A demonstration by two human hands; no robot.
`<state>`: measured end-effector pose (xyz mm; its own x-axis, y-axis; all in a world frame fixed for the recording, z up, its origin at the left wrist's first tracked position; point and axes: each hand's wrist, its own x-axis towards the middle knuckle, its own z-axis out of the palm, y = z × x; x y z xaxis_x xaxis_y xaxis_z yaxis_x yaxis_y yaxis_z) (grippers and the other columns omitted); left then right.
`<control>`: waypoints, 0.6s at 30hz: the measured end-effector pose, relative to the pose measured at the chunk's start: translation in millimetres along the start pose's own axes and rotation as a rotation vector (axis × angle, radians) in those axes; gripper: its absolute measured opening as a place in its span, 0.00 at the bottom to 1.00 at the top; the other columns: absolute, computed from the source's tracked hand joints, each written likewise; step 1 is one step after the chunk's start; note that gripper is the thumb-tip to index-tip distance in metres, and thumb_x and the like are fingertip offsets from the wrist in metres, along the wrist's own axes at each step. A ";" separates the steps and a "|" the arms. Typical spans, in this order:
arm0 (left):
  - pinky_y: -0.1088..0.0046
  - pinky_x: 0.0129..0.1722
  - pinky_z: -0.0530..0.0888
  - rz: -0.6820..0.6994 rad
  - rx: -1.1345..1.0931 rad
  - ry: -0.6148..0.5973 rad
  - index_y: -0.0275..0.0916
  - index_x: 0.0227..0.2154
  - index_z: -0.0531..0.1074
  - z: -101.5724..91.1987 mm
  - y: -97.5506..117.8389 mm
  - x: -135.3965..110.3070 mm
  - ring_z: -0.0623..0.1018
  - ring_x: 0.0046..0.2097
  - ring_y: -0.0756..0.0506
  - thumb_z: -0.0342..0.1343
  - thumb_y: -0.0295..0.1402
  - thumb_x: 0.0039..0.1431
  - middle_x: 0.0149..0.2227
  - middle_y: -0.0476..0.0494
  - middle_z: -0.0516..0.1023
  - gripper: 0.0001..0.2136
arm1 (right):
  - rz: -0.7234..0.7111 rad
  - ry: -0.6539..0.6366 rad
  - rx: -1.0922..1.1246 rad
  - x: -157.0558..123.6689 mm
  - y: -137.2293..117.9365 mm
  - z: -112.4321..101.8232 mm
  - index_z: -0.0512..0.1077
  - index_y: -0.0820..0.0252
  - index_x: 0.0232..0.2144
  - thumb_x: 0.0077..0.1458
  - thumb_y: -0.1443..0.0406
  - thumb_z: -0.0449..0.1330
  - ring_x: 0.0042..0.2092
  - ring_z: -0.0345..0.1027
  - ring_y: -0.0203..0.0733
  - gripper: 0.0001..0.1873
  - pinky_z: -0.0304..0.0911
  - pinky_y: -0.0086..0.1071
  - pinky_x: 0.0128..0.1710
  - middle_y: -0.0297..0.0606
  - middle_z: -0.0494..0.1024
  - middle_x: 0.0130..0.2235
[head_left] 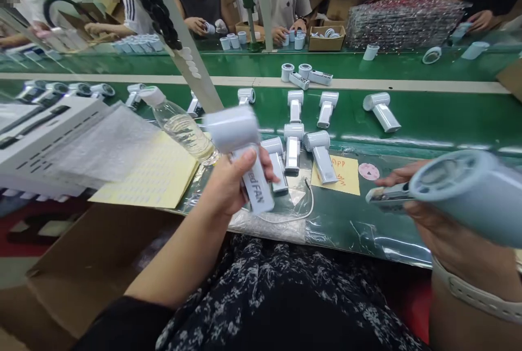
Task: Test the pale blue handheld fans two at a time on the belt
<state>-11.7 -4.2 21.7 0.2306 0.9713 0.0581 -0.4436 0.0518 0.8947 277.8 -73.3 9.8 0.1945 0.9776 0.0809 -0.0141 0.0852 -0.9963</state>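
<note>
Closest to me, low in the middle of the frame, the left hand (228, 185) is closed around the grip of a white fan (234, 129), thumb pressed over the front, the round head pointing up and left. At the right edge the right hand (424, 217), with a pale strap (477, 294) on its wrist, is wrapped around a second fan (468, 193). That one is blurred, its big head toward the camera and its grip pointing left. Both fans are held up off the surface (408, 122), over the near edge.

These look like light, stiff shells of smooth plastic, likely a little slick in the palm and top-heavy at the head. I'd judge the straight grip the place to take hold, not the grilled head.

The grip in the left hand shows "ed FAN"; the letters before that are under the thumb. Just beyond, near the middle, lie a thin white cable (304, 212), a yellow note (346, 179) handwritten "APP" and a pink sticker (369, 171) I cannot read. To the left, a clear bottle (183, 128) lies across a yellow sheet (159, 177) whose print is too small to make out.

Farther up, more fans (320, 155) lie scattered on the green. Along the top of the frame, other people's hands work among cardboard boxes (326, 41).
</note>
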 end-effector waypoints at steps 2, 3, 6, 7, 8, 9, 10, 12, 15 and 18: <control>0.75 0.21 0.75 -0.149 -0.050 -0.079 0.37 0.34 0.74 6.4 -10.3 -3.6 0.76 0.21 0.51 0.61 0.59 0.50 0.25 0.49 0.77 0.26 | 0.085 0.038 0.012 -2.1 19.7 5.9 0.76 0.48 0.40 0.37 0.57 0.77 0.41 0.77 0.57 0.25 0.75 0.56 0.45 0.38 0.82 0.41; 0.76 0.20 0.74 -0.225 -0.065 -0.110 0.36 0.35 0.75 10.1 -16.1 -5.4 0.75 0.20 0.51 0.56 0.63 0.50 0.24 0.48 0.77 0.30 | 0.124 0.072 0.031 -3.5 28.7 12.3 0.75 0.51 0.42 0.38 0.57 0.77 0.35 0.78 0.54 0.27 0.77 0.53 0.37 0.38 0.82 0.37; 0.76 0.21 0.73 -0.350 -0.086 -0.108 0.35 0.41 0.74 21.9 -33.5 -9.7 0.79 0.23 0.48 0.53 0.66 0.50 0.26 0.43 0.80 0.35 | 0.314 0.024 0.181 -9.7 48.4 37.6 0.69 0.52 0.50 0.45 0.55 0.74 0.32 0.78 0.49 0.32 0.77 0.44 0.31 0.35 0.82 0.32; 0.76 0.22 0.73 -0.341 -0.096 -0.075 0.36 0.43 0.72 25.9 -38.8 -10.8 0.80 0.25 0.47 0.55 0.66 0.50 0.29 0.42 0.81 0.35 | 0.340 0.008 0.229 -12.2 52.1 46.0 0.67 0.51 0.53 0.47 0.54 0.73 0.33 0.78 0.48 0.33 0.77 0.43 0.32 0.35 0.82 0.34; 0.75 0.22 0.73 -0.321 -0.110 -0.039 0.37 0.45 0.71 30.1 -43.6 -11.9 0.81 0.27 0.46 0.57 0.65 0.48 0.31 0.42 0.82 0.35 | 0.355 -0.007 0.263 -14.6 54.4 53.7 0.66 0.50 0.55 0.50 0.54 0.72 0.36 0.78 0.48 0.33 0.78 0.43 0.36 0.36 0.82 0.37; 0.74 0.23 0.73 -0.300 -0.121 -0.004 0.38 0.47 0.70 34.4 -48.1 -13.0 0.81 0.28 0.45 0.58 0.64 0.48 0.32 0.42 0.82 0.35 | 0.362 -0.020 0.290 -17.0 55.4 60.6 0.65 0.48 0.58 0.52 0.54 0.70 0.41 0.78 0.48 0.33 0.77 0.44 0.41 0.37 0.82 0.42; 0.72 0.25 0.74 -0.292 -0.128 0.018 0.39 0.49 0.69 38.7 -52.0 -14.3 0.81 0.29 0.44 0.59 0.64 0.47 0.32 0.43 0.82 0.36 | 0.363 -0.034 0.317 -19.3 55.5 66.7 0.63 0.47 0.59 0.54 0.54 0.68 0.47 0.77 0.49 0.33 0.75 0.45 0.46 0.38 0.81 0.47; 0.68 0.28 0.76 -0.292 -0.129 0.033 0.40 0.53 0.66 47.3 -58.6 -17.5 0.82 0.32 0.41 0.56 0.66 0.48 0.32 0.43 0.82 0.39 | 0.359 -0.090 0.381 -23.5 53.8 76.9 0.61 0.44 0.62 0.57 0.52 0.65 0.58 0.70 0.50 0.33 0.70 0.46 0.55 0.38 0.76 0.56; 0.64 0.40 0.78 -0.204 -0.067 0.031 0.42 0.56 0.63 58.0 -66.3 -23.0 0.81 0.46 0.36 0.53 0.66 0.49 0.44 0.38 0.81 0.40 | 0.306 -0.229 0.453 -29.0 52.0 88.1 0.60 0.43 0.63 0.57 0.47 0.63 0.62 0.65 0.51 0.36 0.64 0.48 0.60 0.39 0.73 0.60; 0.59 0.58 0.70 -0.044 0.144 -0.024 0.43 0.61 0.61 60.7 -71.8 -25.0 0.68 0.63 0.32 0.54 0.64 0.51 0.62 0.34 0.69 0.40 | 0.213 -0.334 0.353 -27.2 52.0 89.2 0.62 0.48 0.62 0.52 0.45 0.65 0.62 0.65 0.54 0.39 0.59 0.49 0.63 0.43 0.72 0.60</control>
<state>66.9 -46.3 -17.1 0.2688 0.9628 0.0266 -0.3045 0.0587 0.9507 184.3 -78.3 -41.5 -0.1705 0.9835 -0.0598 -0.3601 -0.1187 -0.9253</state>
